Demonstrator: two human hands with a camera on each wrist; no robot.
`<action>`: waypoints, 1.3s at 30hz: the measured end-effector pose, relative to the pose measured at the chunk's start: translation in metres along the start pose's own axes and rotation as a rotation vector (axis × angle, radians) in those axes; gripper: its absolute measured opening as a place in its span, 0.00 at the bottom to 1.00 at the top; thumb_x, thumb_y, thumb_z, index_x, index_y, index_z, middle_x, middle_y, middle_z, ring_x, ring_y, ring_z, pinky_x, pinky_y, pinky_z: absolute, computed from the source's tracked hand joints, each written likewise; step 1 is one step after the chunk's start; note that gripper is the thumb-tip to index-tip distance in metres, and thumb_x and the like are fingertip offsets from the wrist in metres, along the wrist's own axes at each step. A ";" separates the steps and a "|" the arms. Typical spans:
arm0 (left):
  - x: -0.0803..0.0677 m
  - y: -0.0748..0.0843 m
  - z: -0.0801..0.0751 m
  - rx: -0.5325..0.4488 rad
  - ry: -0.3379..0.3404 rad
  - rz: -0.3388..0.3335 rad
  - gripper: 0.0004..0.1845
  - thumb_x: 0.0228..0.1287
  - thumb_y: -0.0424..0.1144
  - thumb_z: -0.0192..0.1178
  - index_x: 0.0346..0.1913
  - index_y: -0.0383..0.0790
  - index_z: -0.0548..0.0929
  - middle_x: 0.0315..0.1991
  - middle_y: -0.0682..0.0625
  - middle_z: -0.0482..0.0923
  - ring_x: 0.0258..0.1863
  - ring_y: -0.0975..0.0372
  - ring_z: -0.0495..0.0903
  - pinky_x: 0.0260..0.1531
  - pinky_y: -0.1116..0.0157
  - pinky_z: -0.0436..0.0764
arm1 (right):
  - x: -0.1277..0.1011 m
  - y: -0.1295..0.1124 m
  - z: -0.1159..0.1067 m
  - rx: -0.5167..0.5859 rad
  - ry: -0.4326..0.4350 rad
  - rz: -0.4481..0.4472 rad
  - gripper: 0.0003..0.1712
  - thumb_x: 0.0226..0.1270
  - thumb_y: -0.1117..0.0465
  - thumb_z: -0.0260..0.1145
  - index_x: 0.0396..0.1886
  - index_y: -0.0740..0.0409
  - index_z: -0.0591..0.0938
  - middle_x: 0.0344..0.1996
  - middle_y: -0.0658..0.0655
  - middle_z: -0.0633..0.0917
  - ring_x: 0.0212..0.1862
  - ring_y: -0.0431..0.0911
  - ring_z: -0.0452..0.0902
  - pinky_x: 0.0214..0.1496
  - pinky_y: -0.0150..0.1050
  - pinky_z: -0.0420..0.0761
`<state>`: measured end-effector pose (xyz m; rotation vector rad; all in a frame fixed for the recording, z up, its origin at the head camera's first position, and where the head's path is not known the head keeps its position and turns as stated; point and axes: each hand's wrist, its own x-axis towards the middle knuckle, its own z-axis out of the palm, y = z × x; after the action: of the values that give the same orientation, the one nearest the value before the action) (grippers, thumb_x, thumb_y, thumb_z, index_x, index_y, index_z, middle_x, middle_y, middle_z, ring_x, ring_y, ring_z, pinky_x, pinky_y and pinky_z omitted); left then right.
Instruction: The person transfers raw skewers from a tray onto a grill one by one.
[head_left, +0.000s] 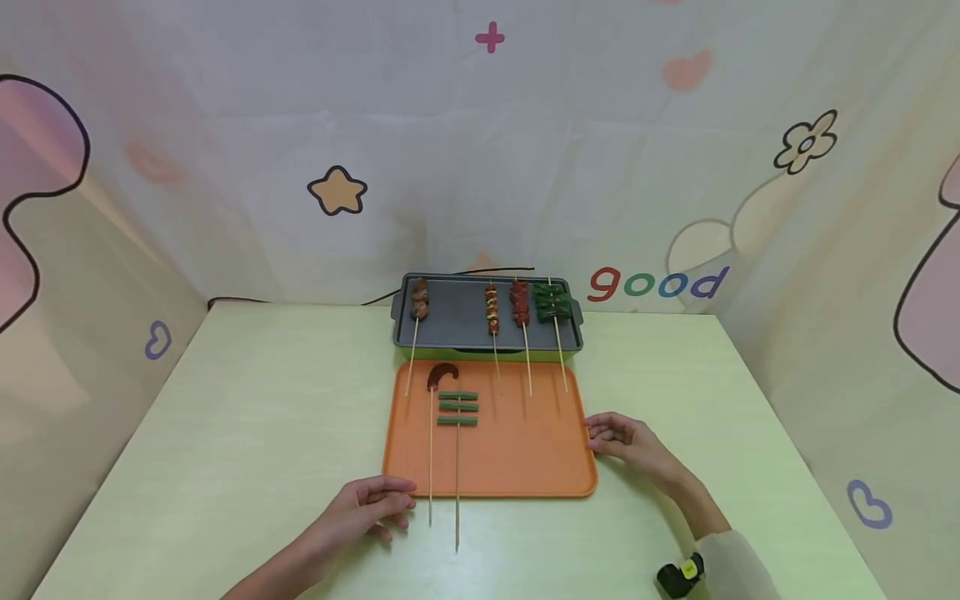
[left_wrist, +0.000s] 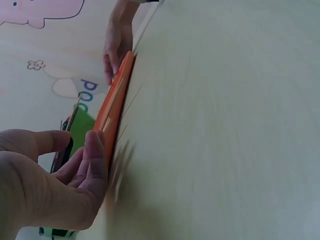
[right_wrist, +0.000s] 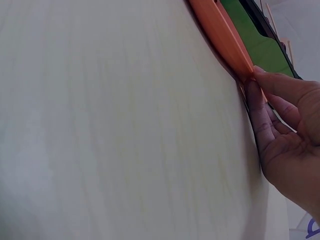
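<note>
An orange tray (head_left: 517,462) lies in front of a grill. Two skewers rest on it: one with a curved dark reddish-brown piece (head_left: 442,374), one with several green bean-like sticks (head_left: 458,407). Their stick ends stick out past the tray's front edge. My right hand (head_left: 630,446) pinches the tray's right edge; the right wrist view shows thumb and finger meeting at the orange rim (right_wrist: 225,40). By the front left corner is my left hand (head_left: 367,508), its fingertips at the rim. In the left wrist view its thumb and forefinger stand apart.
Behind the tray stands a dark grill plate (head_left: 457,312) on a green base. On it lie a brown meat skewer (head_left: 419,302), a thin red-and-yellow one (head_left: 492,310), a red meat one (head_left: 520,303) and a leafy green one (head_left: 551,300), sticks overhanging the tray. A black cable runs behind.
</note>
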<state>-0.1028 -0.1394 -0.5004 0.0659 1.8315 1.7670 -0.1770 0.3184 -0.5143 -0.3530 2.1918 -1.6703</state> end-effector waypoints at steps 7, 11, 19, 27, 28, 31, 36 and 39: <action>-0.001 -0.005 0.010 -0.032 -0.045 -0.023 0.26 0.74 0.42 0.61 0.65 0.26 0.75 0.53 0.47 0.86 0.43 0.62 0.86 0.41 0.66 0.85 | 0.001 0.002 0.000 -0.014 0.009 -0.014 0.29 0.73 0.69 0.64 0.69 0.77 0.67 0.49 0.55 0.82 0.47 0.35 0.81 0.51 0.25 0.82; 0.000 -0.005 0.014 -0.047 -0.063 -0.045 0.26 0.73 0.41 0.62 0.64 0.25 0.74 0.53 0.46 0.86 0.43 0.62 0.87 0.42 0.65 0.86 | 0.002 0.002 0.000 -0.026 0.012 0.015 0.31 0.73 0.67 0.64 0.71 0.74 0.66 0.50 0.58 0.81 0.47 0.35 0.81 0.51 0.26 0.82; 0.003 -0.008 0.022 -0.074 -0.099 -0.079 0.29 0.72 0.41 0.62 0.67 0.24 0.72 0.51 0.47 0.87 0.40 0.62 0.88 0.41 0.65 0.86 | 0.002 0.003 0.000 -0.031 0.017 0.022 0.32 0.73 0.67 0.65 0.72 0.73 0.67 0.51 0.61 0.80 0.47 0.35 0.81 0.51 0.26 0.82; 0.008 -0.006 0.025 -0.064 -0.063 -0.092 0.25 0.72 0.42 0.63 0.63 0.28 0.77 0.44 0.49 0.85 0.34 0.66 0.85 0.35 0.69 0.85 | 0.002 0.003 0.000 -0.023 0.013 0.012 0.31 0.74 0.67 0.64 0.71 0.74 0.67 0.50 0.57 0.81 0.47 0.34 0.81 0.51 0.25 0.82; 0.008 -0.006 0.025 -0.060 -0.059 -0.091 0.24 0.72 0.43 0.63 0.62 0.29 0.78 0.42 0.50 0.84 0.33 0.66 0.84 0.34 0.69 0.84 | 0.001 0.004 0.000 -0.019 0.010 0.003 0.31 0.74 0.67 0.64 0.71 0.75 0.66 0.50 0.57 0.81 0.47 0.34 0.81 0.51 0.25 0.82; 0.009 -0.005 0.025 -0.047 -0.053 -0.081 0.21 0.72 0.43 0.63 0.59 0.30 0.80 0.37 0.53 0.83 0.30 0.67 0.82 0.30 0.71 0.80 | 0.001 0.004 0.001 -0.007 0.007 -0.015 0.31 0.74 0.68 0.64 0.70 0.77 0.66 0.49 0.55 0.81 0.47 0.34 0.81 0.51 0.25 0.82; 0.009 -0.004 0.023 -0.067 -0.043 -0.061 0.22 0.72 0.40 0.63 0.62 0.29 0.77 0.36 0.55 0.84 0.30 0.67 0.82 0.29 0.71 0.79 | 0.000 0.003 0.002 0.005 0.019 -0.012 0.31 0.73 0.68 0.64 0.70 0.77 0.66 0.49 0.56 0.81 0.46 0.34 0.81 0.50 0.25 0.82; 0.009 -0.004 0.022 -0.078 -0.018 -0.059 0.25 0.70 0.38 0.65 0.65 0.29 0.76 0.35 0.56 0.85 0.30 0.66 0.82 0.29 0.70 0.78 | 0.000 0.003 0.002 0.007 0.021 -0.016 0.30 0.73 0.69 0.64 0.70 0.78 0.66 0.49 0.57 0.81 0.46 0.34 0.81 0.50 0.25 0.82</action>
<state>-0.0988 -0.1160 -0.5057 -0.0024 1.7324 1.7888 -0.1757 0.3175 -0.5175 -0.3539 2.2027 -1.6974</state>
